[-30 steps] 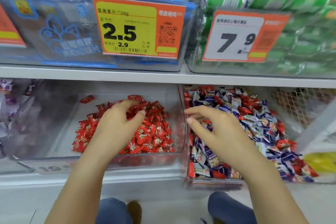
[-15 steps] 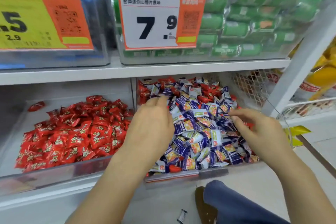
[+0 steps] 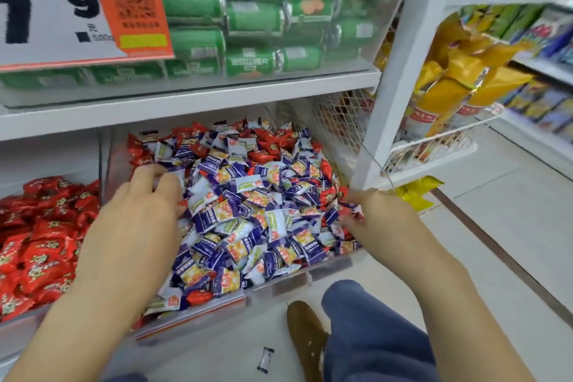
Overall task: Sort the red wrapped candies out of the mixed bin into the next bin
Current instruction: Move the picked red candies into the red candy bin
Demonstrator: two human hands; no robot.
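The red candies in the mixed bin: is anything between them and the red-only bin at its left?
Yes. The clear divider wall stands between the mixed bin and the red-only bin, so each red candy must be lifted over it. Many also lie half-buried under purple-and-white candies.

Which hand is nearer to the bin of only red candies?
Left. The left hand is in the mixed bin by its left wall, next to the red candy bin. The right hand is at the mixed bin's far right edge.

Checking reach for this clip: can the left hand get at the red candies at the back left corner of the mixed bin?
Probably yes: the left hand is already inside the mixed bin, with the red candies uncovered just beyond its fingers.
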